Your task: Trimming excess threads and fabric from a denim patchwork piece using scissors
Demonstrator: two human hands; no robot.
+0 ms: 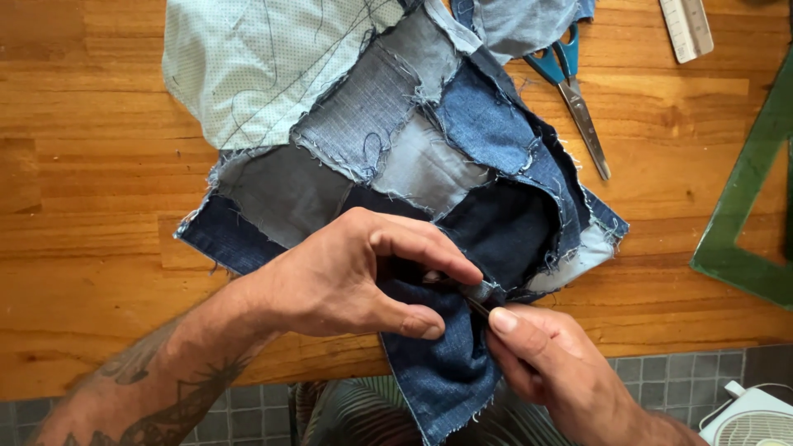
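Pinched between your left hand (347, 277) and right hand (549, 359) is the near edge of a denim patchwork (429, 165), where a dark blue patch hangs off the wooden table (91, 165) toward your lap. Your left thumb and forefinger are closed on a fold of the cloth, seemingly to keep it taut and raised. Your right thumb and fingers are closed narrowly on a thin dark tool (479, 307), probably a needle or pin, its tip touching the fold just beside your left fingertips. It is too small and too covered to name surely.

Beyond your grip the patchwork lies spread flat with frayed seams up, so only the worked edge is lifted. A pale dotted fabric (248, 66) overlaps its far left corner, loose threads trailing across it. Far and to the right, blue-handled scissors (574, 91) lie partly under cloth, well apart from your hands. A ruler (687, 29) and a green set square (743, 206) are cut off by the picture's edge, as is a white fan (756, 421) low to the right.
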